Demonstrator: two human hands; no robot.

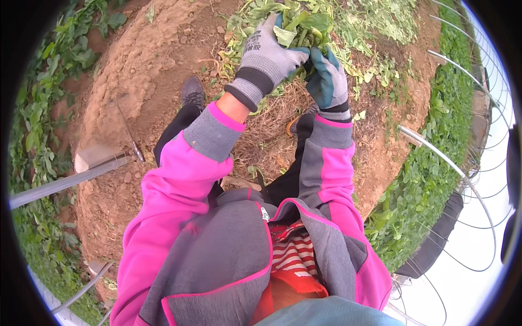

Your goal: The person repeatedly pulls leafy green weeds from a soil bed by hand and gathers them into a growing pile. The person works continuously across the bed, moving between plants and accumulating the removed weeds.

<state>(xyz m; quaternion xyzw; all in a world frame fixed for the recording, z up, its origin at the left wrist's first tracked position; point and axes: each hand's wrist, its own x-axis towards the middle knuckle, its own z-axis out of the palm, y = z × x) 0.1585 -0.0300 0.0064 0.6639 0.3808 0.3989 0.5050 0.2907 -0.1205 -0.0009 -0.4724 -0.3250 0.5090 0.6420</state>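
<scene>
My left hand (269,61), in a grey knit glove with a teal coated palm, grips a bunch of leafy greens (306,30) from the left. Lower on the same bunch, my right hand (329,81), gloved alike, has its fingers bent around the stem end. The two thumbs nearly meet there, and the fingers partly hide the stems. Under and beyond the bunch lie pale, wilted loose leaves (379,20). Dry straw-like stalks (269,134) cover the ground between my feet.
A slim hand tool (128,130) lies on the bare soil (138,61) at left. Near it, a metal pipe (69,183) meets a pale block (96,158). Curved hoop pipes (461,175) rise at right. Green crop rows (428,228) border both sides. My shoe (192,91) stands on soil.
</scene>
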